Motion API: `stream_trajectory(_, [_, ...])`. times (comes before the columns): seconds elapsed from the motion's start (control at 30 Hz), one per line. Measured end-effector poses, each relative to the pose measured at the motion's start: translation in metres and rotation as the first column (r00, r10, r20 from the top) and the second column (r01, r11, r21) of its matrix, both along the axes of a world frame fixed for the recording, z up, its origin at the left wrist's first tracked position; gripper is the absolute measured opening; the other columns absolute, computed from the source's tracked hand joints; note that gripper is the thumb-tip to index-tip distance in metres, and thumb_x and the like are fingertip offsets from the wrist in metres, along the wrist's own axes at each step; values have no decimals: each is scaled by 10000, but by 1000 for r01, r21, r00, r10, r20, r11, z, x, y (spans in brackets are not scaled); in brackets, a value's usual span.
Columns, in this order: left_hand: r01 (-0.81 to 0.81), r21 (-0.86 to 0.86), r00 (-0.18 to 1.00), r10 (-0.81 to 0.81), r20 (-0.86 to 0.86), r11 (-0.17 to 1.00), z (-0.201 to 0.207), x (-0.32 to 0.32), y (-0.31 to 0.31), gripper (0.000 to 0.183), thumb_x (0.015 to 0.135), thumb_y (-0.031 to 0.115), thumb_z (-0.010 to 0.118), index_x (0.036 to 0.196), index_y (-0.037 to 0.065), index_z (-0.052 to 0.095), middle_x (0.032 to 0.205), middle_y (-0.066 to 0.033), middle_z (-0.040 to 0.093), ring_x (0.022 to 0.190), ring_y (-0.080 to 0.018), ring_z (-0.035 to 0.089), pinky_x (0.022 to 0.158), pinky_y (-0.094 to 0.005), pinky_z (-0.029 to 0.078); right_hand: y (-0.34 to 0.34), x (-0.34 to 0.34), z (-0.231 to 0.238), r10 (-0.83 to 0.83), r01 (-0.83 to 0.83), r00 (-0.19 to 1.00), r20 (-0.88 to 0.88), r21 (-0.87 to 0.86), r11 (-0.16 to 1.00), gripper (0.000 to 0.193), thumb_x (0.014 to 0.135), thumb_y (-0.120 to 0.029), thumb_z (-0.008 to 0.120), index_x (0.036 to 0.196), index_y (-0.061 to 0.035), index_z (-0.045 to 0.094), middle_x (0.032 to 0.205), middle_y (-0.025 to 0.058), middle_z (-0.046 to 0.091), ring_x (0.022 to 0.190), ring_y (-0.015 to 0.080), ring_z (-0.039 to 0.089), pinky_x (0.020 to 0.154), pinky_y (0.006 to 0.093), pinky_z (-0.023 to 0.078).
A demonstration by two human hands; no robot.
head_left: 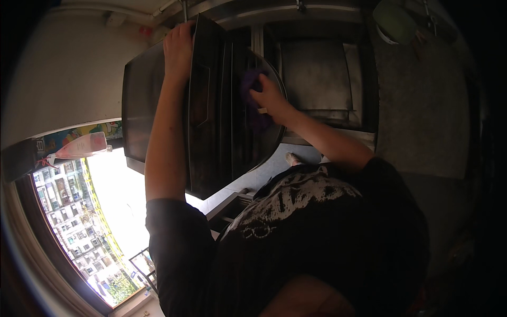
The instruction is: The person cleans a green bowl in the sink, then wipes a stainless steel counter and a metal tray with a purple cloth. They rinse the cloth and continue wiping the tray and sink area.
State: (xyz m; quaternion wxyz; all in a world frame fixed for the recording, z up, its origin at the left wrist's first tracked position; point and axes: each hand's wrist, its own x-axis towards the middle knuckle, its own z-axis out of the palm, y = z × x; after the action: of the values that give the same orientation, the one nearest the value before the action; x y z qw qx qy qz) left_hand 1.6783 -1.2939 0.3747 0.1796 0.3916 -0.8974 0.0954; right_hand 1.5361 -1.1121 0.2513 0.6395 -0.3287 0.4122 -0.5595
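Note:
A large dark, boxy appliance (208, 63) with a curved glass edge, which looks like a range hood, fills the middle of the view. My right hand (272, 99) holds a purple cloth (255, 87) against its dark face, near the curved edge. The cloth is bunched under my fingers and slightly blurred, and a light band circles one finger. Up at the appliance's top left edge rests my left hand (178, 52), fingers stretched upward and fingertips at the rim. No object shows in that hand.
Behind the appliance is a recessed dark metal panel (317, 76). A green bowl (394, 22) stands at the far right on a grey countertop (422, 121). To the left are a bright window (79, 222) and a pinkish bottle (84, 145). Tiled floor (253, 177) shows below.

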Motion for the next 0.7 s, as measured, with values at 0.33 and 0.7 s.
stream_trajectory(0.33, [-44, 19, 999, 44, -6, 999, 5, 1, 9, 368, 915, 321, 450, 1185, 77, 506, 1161, -132, 550, 1149, -335, 450, 997, -426, 316, -12, -52, -3, -67, -5, 947, -314, -223, 975, 317, 857, -55, 528, 1167, 6, 500, 1055, 78, 618, 987, 140, 575, 854, 282, 459])
stream_trajectory(0.7, [-1, -51, 1000, 2, 12, 999, 5, 2, 14, 375, 908, 296, 461, 1205, 71, 493, 1192, -141, 535, 1154, -340, 443, 996, -432, 322, -138, -66, 54, -132, -438, 455, -881, -351, 828, 549, 723, -238, 667, 1180, -17, 457, 1038, 197, 592, 980, 337, 582, 838, 390, 468])
